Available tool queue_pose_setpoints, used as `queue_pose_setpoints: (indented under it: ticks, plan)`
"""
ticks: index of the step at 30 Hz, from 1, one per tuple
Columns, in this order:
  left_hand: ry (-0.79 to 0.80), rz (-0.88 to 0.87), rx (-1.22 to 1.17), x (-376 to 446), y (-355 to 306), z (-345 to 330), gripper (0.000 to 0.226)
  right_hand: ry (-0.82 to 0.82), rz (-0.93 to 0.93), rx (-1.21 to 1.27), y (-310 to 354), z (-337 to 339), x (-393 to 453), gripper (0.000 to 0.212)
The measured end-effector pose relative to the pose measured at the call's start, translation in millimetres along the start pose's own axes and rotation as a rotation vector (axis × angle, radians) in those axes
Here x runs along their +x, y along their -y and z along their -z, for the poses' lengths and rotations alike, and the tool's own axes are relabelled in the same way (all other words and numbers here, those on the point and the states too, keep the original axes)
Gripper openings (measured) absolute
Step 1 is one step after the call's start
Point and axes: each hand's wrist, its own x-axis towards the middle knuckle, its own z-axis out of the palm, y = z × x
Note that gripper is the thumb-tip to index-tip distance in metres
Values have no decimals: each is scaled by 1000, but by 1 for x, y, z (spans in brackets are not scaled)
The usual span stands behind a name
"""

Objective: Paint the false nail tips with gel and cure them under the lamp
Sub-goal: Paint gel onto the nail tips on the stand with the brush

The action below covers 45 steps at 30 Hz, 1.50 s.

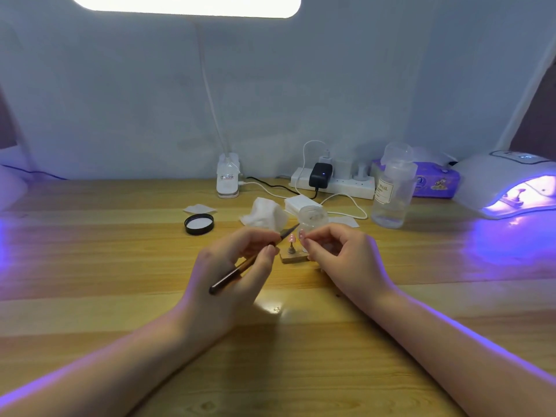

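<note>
My left hand (237, 266) grips a dark-handled brush (240, 270) like a pen, its pointed tip aimed up and right toward a small pink nail tip (291, 238). That tip stands on a peg in a little wooden block (293, 257) at the table's middle. My right hand (343, 254) has its fingers curled beside the block, and its fingertips pinch a small pale nail tip (301, 234). At the far right the white curing lamp (508, 188) glows violet, with a holder visible inside it.
A clear open jar (314, 219) stands just behind my hands, its black lid (199, 224) lying to the left. Crumpled wipes (264, 216), a clear pump bottle (392, 191), a power strip (334, 183), a purple tissue pack (436, 180) and the desk lamp's clamp (228, 180) line the back.
</note>
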Motion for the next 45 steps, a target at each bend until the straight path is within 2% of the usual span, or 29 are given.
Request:
queue_pose_setpoints:
  ticks: [11,19,23,27,30,35,40,45]
  plan:
    - [19,-45,18,-4,4,3,24,16,29,-10,1,1,0,5]
    - [32,-117,101,-5,4,-1,16,6,27,-28,0,0,0,7]
    - [-2,-67,40,-6,2,1,25,4,1,-9,0,0,0,4]
    - [-16,-39,25,-6,4,0,15,18,13,-15,2,1,0,4]
    - [10,15,1,-5,4,-2,20,16,9,-3,2,1,0,5]
    - [39,6,-25,-6,2,1,28,11,-13,32,2,1,0,6]
    - [-22,47,-82,-5,6,-1,16,17,2,28,4,1,-1,5]
    - [3,75,-109,-5,8,-1,17,35,20,19,5,2,0,8]
